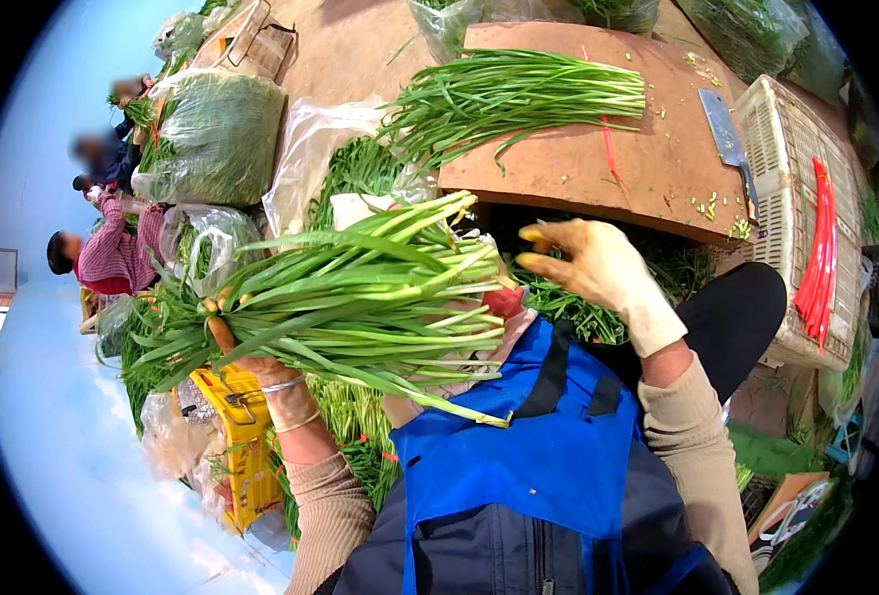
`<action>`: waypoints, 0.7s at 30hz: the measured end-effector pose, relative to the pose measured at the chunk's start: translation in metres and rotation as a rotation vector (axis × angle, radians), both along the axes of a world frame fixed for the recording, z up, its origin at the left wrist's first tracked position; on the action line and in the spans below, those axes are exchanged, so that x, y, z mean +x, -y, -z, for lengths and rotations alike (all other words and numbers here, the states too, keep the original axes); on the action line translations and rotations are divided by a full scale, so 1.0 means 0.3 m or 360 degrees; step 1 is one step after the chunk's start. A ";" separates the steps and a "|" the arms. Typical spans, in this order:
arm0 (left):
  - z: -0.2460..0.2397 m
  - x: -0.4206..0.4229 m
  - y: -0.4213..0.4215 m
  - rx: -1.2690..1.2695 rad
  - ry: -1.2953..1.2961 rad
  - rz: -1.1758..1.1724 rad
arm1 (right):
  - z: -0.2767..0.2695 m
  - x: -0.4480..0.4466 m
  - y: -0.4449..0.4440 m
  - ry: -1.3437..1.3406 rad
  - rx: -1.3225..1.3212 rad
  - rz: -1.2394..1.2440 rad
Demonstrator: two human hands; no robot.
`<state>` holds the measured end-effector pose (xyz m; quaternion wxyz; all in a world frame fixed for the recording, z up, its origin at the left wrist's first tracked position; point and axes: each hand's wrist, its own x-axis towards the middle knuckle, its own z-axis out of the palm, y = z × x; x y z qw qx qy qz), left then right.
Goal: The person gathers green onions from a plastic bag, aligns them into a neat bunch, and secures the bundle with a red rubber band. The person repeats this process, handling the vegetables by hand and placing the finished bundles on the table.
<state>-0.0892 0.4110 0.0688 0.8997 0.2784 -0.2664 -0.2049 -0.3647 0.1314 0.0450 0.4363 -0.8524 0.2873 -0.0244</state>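
My left hand point(267, 370) grips a loose bunch of garlic chives point(365, 297) around its leafy part, fingers wrapped over the top. The pale cut stem ends point right, and one stem hangs lower with a yellowish, dried tip. To the right of those ends is my right hand point(592, 260), in a cream glove with yellowed fingertips. Its fingers are apart and hold nothing. Beyond it, on a tilted wooden board point(536, 175), lies a second bunch of chives point(529, 97) across red ties point(608, 141). A cleaver point(722, 130) rests at the board's right side.
Right of the board stands a white plastic crate point(778, 216) with a bundle of red ties point(817, 260) on top. A yellow crate point(250, 454) is at lower left. Plastic bags of greens point(220, 137) surround the spot; a person in a checked sleeve point(123, 238) sits at left.
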 end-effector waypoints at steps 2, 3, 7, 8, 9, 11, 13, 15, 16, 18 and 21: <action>-0.010 0.003 0.028 -0.0107 0.0033 0.0149 | 0.004 0.066 -0.023 0.0288 0.0527 -0.0030; -0.012 0.005 0.040 -0.0130 0.0053 0.0184 | 0.010 0.101 -0.028 0.0383 0.0057 -0.0167; -0.041 -0.012 0.077 -0.0135 0.0152 0.0217 | -0.023 0.188 -0.081 0.0360 0.0299 -0.0354; -0.051 -0.015 0.083 -0.0126 0.0209 0.0240 | -0.021 0.199 -0.095 0.0405 0.0403 -0.0381; -0.064 -0.018 0.088 -0.0115 0.0269 0.0264 | -0.014 0.205 -0.113 0.0420 0.0443 -0.0273; -0.072 -0.017 0.082 -0.0168 0.0243 0.0320 | -0.017 0.190 -0.126 0.0463 0.0884 -0.0168; -0.075 0.004 0.059 -0.0181 0.0223 0.0359 | -0.003 0.179 -0.133 0.0313 0.0928 -0.0160; -0.081 0.004 0.065 -0.0183 0.0235 0.0431 | 0.030 0.178 -0.138 0.0276 0.1058 -0.0117; -0.087 -0.003 0.072 -0.0171 0.0249 0.0430 | 0.066 0.183 -0.143 0.0316 0.1166 -0.0078; -0.087 -0.003 0.075 -0.0239 0.0189 0.0447 | 0.079 0.186 -0.146 0.0327 0.1048 -0.0061; -0.098 -0.002 0.087 -0.0182 0.0348 0.0454 | 0.038 0.200 -0.142 0.0233 0.0368 -0.0119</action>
